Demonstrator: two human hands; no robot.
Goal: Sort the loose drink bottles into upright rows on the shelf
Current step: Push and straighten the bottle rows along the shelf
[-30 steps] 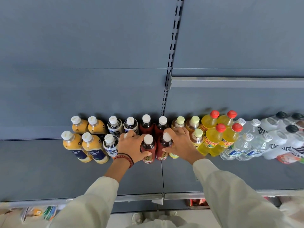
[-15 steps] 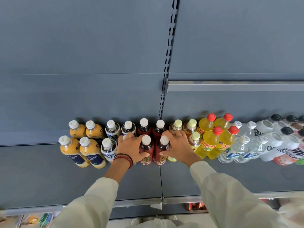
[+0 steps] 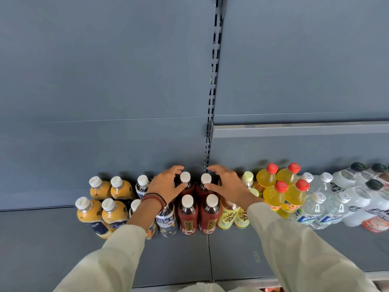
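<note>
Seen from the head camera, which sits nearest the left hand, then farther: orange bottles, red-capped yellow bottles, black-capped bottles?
1. Orange bottles, just left of the left hand.
2. Red-capped yellow bottles, to its right.
3. Black-capped bottles, far right end.

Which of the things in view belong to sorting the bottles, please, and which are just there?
Job: left hand, right hand, red tea bottles, orange juice bottles, yellow bottles, water bottles, shelf.
Just there: slotted upright, upper shelf rail, wrist beads.
</note>
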